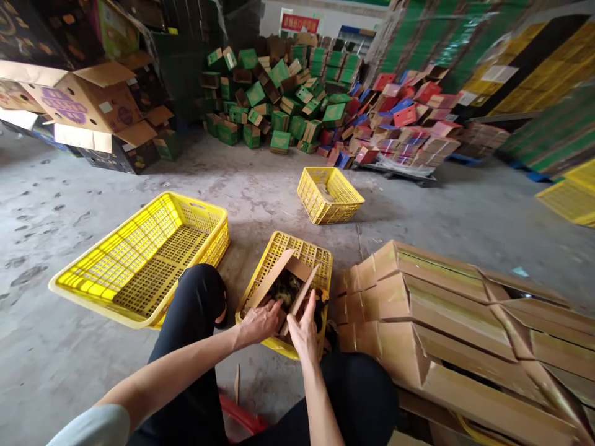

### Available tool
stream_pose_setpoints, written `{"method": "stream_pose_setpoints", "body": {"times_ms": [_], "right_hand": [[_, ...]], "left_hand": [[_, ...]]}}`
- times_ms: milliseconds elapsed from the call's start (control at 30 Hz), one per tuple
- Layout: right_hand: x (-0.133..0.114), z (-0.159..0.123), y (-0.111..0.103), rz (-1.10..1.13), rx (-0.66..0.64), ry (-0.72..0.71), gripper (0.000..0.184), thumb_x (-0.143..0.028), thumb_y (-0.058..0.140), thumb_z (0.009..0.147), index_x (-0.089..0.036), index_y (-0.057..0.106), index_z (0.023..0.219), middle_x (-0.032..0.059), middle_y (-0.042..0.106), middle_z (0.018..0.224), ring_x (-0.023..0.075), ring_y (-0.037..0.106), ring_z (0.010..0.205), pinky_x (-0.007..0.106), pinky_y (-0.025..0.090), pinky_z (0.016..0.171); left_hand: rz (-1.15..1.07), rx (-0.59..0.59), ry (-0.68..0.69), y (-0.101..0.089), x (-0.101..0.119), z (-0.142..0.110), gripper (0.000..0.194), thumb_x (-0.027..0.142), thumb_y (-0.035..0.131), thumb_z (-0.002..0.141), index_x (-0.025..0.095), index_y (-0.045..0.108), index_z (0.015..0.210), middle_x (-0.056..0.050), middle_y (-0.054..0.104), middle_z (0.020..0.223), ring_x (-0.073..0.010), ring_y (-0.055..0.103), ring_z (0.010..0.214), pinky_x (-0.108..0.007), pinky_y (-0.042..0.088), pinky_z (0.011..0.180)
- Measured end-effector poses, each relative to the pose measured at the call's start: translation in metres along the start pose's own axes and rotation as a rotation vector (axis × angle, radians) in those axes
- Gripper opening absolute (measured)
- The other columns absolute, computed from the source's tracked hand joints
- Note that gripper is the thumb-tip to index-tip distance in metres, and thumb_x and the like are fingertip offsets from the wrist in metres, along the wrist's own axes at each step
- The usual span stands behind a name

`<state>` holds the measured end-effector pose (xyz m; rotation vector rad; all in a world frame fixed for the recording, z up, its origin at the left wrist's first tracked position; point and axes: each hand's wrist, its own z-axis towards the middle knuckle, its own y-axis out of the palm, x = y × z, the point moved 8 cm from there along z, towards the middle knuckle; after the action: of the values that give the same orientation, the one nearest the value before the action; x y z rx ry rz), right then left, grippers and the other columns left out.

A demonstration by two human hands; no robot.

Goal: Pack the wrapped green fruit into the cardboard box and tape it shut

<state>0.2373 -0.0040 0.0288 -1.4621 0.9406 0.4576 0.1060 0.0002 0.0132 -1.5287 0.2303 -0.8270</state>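
Note:
An open brown cardboard box (281,280) rests tilted in a small yellow plastic crate (307,253) between my knees. Dark stuff shows inside the box; I cannot make out what it is. My left hand (259,322) grips the near left edge of the box, fingers curled over it. My right hand (304,328) presses along the box's right flap, fingers together and pointing up.
A large yellow crate (139,260) stands to the left, another small yellow crate (330,195) farther ahead. Open cardboard boxes (446,310) are stacked at my right. Piles of green (279,93) and red boxes (404,124) lie at the back.

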Motion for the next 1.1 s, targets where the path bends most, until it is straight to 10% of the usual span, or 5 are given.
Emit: {"method": "stream_pose_setpoints", "body": {"times_ms": [233,500,633,800,1100], "right_hand": [[-0.036,0.071,-0.021,-0.416,0.047,-0.069,0.074,-0.017,0.055,0.087,-0.006,0.045,0.16,0.0223,0.017,0.176,0.0361,0.031,0.159,0.044,0.034,0.124],[-0.015,0.077,-0.027,-0.521,-0.08,0.003,0.031,-0.028,0.059,0.091,-0.013,0.082,0.104,0.0196,0.078,0.119,0.0305,0.071,0.115,0.031,0.049,0.098],[-0.001,0.074,-0.029,-0.499,-0.119,0.054,0.035,-0.033,0.054,0.096,-0.019,0.081,0.08,0.0144,0.082,0.092,0.0259,0.075,0.091,0.027,0.048,0.075],[0.029,0.063,-0.044,-0.515,-0.036,0.202,0.043,-0.035,0.041,0.103,-0.017,0.078,0.116,0.0176,0.08,0.117,0.027,0.076,0.107,0.028,0.052,0.079],[0.068,0.018,0.014,-0.675,-0.084,0.284,0.04,-0.04,0.061,0.095,-0.009,0.072,0.118,0.0244,0.081,0.105,0.039,0.076,0.107,0.049,0.053,0.092]], "left_hand": [[0.085,-0.013,0.121,-0.017,-0.019,0.017,0.036,0.03,0.044,0.111,0.019,0.069,0.087,-0.009,0.065,0.088,-0.0273,0.056,0.096,-0.05,0.046,0.099],[-0.014,0.035,-0.07,-0.042,-0.087,0.005,0.034,0.042,0.068,0.098,0.018,0.065,0.074,-0.009,0.064,0.097,-0.0264,0.056,0.104,-0.038,0.047,0.094],[-0.002,0.028,-0.139,-0.047,-0.105,0.0,0.017,0.034,0.073,0.089,0.018,0.069,0.09,-0.013,0.065,0.121,-0.0331,0.054,0.119,-0.05,0.042,0.105],[-0.015,0.018,-0.179,-0.045,-0.114,-0.004,0.05,0.018,0.065,0.083,0.019,0.062,0.133,-0.016,0.056,0.148,-0.0384,0.046,0.136,-0.065,0.032,0.113],[-0.111,0.087,-0.044,-0.037,-0.111,-0.003,0.083,0.003,0.057,0.071,0.015,0.048,0.153,-0.019,0.04,0.16,-0.0392,0.034,0.148,-0.06,0.035,0.122]]}}
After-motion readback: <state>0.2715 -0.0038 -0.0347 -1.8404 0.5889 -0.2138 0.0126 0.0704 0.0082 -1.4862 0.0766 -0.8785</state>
